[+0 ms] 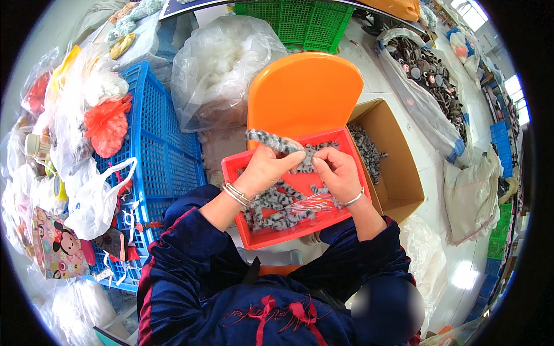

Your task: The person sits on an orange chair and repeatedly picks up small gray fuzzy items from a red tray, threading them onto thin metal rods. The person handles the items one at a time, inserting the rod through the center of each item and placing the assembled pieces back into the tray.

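My left hand (266, 172) is closed around a grey-and-black striped plush strip (266, 139), shaped like a small tail, whose rounded end sticks out to the left. Close beside it, my right hand (341, 177) has thumb and fingertips pinched together near the strip's other end; what lies between them is too small to make out. Both hands are above a red plastic tray (277, 237) at my lap. Several similar striped plush pieces (274, 202) lie in the tray, and a bundle of thin pale sticks or wires (311, 204) rests at its front right.
An orange chair (306, 86) stands behind the tray. Right of it, a cardboard box (404, 184) holds more striped pieces. A clear bag of white stuffing (225, 69) is at the back left, blue crates (167, 132) with bags at left, and a sack of dark plush items (427, 75) far right.
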A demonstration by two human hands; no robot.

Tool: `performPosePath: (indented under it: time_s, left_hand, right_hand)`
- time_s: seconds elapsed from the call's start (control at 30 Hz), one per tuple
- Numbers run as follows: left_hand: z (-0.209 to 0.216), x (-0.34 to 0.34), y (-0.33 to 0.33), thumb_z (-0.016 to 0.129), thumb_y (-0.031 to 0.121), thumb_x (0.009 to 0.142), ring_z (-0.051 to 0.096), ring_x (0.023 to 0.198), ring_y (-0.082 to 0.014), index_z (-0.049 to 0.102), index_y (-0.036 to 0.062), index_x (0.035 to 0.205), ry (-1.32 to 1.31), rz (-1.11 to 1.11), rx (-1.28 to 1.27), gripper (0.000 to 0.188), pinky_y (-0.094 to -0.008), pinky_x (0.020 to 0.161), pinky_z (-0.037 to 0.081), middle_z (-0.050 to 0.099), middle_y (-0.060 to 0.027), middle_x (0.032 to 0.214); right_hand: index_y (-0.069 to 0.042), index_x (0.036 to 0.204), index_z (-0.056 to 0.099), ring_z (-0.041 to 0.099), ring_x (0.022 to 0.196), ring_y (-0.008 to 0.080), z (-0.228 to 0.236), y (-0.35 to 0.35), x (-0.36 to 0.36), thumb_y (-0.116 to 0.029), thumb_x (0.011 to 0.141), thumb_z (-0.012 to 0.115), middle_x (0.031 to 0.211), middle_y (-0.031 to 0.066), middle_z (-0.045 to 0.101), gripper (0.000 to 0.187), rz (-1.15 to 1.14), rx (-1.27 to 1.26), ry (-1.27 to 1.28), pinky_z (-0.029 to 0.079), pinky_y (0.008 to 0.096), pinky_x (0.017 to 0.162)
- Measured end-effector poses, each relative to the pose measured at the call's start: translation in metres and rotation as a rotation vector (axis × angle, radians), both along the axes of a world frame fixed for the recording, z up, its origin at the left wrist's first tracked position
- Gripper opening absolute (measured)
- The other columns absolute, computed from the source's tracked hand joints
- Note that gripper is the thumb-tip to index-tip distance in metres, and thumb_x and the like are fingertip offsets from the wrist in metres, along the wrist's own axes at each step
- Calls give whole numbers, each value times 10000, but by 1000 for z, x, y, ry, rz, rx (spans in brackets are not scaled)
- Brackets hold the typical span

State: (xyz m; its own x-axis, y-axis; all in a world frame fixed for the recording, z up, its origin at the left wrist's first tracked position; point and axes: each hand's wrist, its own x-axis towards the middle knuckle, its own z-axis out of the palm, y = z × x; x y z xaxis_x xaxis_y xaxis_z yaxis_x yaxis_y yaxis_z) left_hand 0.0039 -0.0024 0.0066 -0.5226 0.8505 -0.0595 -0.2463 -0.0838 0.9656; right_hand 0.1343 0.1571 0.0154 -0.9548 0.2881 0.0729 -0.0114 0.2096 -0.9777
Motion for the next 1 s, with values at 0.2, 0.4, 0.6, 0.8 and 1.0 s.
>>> performPosePath:
  time_s: [0.2, 0.4, 0.6, 0.8, 1.0]
  left_hand:
    - [6, 5, 1, 672, 95, 890, 580, 827, -64, 645, 23, 1016, -24, -1, -7, 148, -237, 764, 490, 640, -12, 897]
    - [10, 10, 3, 637, 108, 918, 534, 681, -60, 653, 9, 1030, -10, 65, 3, 151, -207, 610, 449, 612, 6, 789]
    - [6, -6, -1, 592, 186, 962, 502, 588, -55, 679, -30, 1012, -229, 102, 41, 239, -198, 576, 434, 569, 25, 660]
    - [3, -4, -1, 561, 149, 970, 486, 583, -75, 664, -42, 1028, -192, 117, 59, 225, -200, 554, 396, 567, -3, 672]
    - [7, -5, -2, 562, 148, 972, 529, 607, -88, 663, -46, 1037, -382, 79, 49, 227, -209, 573, 428, 602, -20, 726]
  right_hand:
    - [11, 1007, 606, 553, 633, 89, 7, 8, -4, -106, 950, 588, 800, 35, 609, 132, -26, -468, -190, 458, 228, 585]
    - [3, 1005, 603, 555, 659, 75, 0, 8, -5, -72, 933, 609, 815, 24, 615, 104, 8, -471, -137, 459, 209, 610]
    - [-7, 968, 588, 545, 665, 62, -1, 11, -2, -36, 922, 612, 812, 15, 612, 60, -50, -332, 8, 450, 207, 612]
    - [-9, 1010, 591, 550, 661, 67, 7, 17, -4, -67, 937, 601, 809, 19, 611, 94, -7, -444, -57, 456, 216, 615]
    - [3, 989, 623, 558, 669, 69, 0, 12, -2, -32, 899, 653, 869, 26, 636, 101, -24, -338, -14, 461, 209, 620]
